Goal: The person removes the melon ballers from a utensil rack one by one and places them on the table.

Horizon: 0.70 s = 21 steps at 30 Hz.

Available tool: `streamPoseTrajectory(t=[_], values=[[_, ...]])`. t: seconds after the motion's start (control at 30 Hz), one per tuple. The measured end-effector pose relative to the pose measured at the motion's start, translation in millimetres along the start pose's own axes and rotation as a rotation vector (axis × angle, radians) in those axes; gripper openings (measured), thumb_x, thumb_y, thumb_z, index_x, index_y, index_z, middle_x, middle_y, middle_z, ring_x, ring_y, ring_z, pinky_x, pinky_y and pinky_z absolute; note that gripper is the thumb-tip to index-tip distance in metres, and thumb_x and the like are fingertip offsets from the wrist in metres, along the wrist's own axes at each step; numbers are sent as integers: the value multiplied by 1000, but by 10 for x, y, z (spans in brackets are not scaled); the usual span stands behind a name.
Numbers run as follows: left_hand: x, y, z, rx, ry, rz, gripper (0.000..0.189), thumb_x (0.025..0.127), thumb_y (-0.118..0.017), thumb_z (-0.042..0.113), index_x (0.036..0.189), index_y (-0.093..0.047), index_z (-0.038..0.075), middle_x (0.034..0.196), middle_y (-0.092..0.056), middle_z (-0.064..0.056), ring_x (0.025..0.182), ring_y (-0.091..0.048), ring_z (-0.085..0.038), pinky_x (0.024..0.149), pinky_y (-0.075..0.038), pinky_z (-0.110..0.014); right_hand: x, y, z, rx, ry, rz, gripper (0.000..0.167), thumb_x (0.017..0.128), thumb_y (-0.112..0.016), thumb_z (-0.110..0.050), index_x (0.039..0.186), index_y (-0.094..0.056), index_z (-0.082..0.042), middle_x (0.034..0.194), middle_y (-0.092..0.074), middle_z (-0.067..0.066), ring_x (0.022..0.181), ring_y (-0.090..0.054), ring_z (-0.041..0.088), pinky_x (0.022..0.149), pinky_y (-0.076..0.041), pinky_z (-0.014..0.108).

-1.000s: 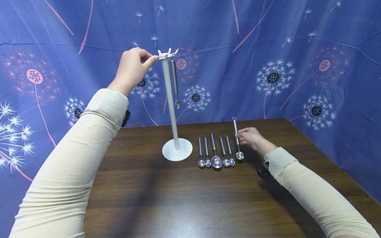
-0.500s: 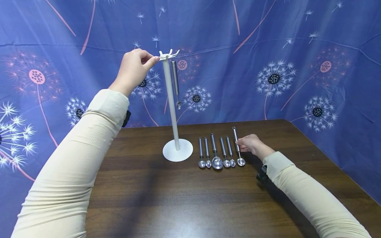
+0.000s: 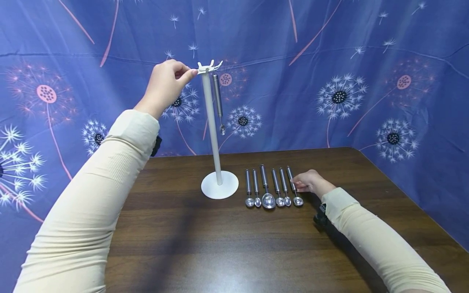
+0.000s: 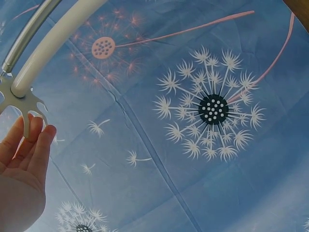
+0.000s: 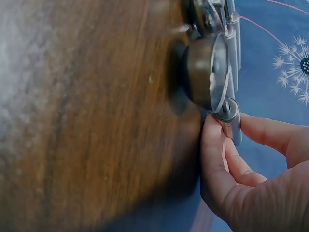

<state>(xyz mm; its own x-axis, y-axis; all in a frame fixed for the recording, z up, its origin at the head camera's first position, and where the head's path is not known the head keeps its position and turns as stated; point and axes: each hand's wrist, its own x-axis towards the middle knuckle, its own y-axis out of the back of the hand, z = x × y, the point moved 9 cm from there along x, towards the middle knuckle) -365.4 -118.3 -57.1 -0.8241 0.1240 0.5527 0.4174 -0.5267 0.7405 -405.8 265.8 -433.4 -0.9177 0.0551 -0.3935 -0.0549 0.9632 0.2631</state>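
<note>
My left hand (image 3: 166, 87) pinches a hook at the top of a white hook stand (image 3: 212, 130). In the left wrist view, the fingertips (image 4: 47, 133) meet one arm of the stand's hook ring (image 4: 19, 99). From another hook hangs a small steel measuring spoon (image 3: 218, 97). Lower right, my right hand (image 3: 311, 182) grips the handle of a measuring spoon (image 3: 298, 201) at the right end of a row. The right wrist view shows thumb and fingers around that handle (image 5: 231, 125), with the round bowl (image 5: 205, 72) close over the table.
Several steel measuring spoons (image 3: 268, 200) lie side by side left of the right hand, bowls toward me. The stand's round white base (image 3: 210, 189) is on the brown wooden table (image 3: 205, 248), left of the row. A blue dandelion-print cloth (image 3: 286, 106) hangs behind.
My right hand has lowered its measuring spoon toward me, and the handle now lines up with the row. The left hand keeps its pinch on the stand's hook.
</note>
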Motion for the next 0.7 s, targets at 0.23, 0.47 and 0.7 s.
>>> streamPoseTrajectory(t=[0.23,0.47,0.7], values=[[7,-2,4,14,-2,1,46,100,-48,44,119,-68,8,111,-59,-7,95,-48,-18,85,-44,-33,45,-11,-18,-50,4,37,20,87,-63,3,98,-46,4,61,-59,0,55,-60,9,61,-59,26],[1,-4,18,29,-10,-3,46,100,-48,43,118,-67,6,110,-58,-7,95,-48,-18,85,-44,-34,70,-10,-46,-95,16,24,18,88,-63,4,92,-45,2,62,-59,0,55,-59,8,60,-59,25],[-5,1,22,30,-11,0,46,100,-47,43,118,-67,6,109,-58,-7,94,-47,-18,84,-43,-32,88,-9,-28,-101,23,-42,22,89,-64,0,96,-43,1,64,-60,-2,57,-59,7,64,-58,24]])
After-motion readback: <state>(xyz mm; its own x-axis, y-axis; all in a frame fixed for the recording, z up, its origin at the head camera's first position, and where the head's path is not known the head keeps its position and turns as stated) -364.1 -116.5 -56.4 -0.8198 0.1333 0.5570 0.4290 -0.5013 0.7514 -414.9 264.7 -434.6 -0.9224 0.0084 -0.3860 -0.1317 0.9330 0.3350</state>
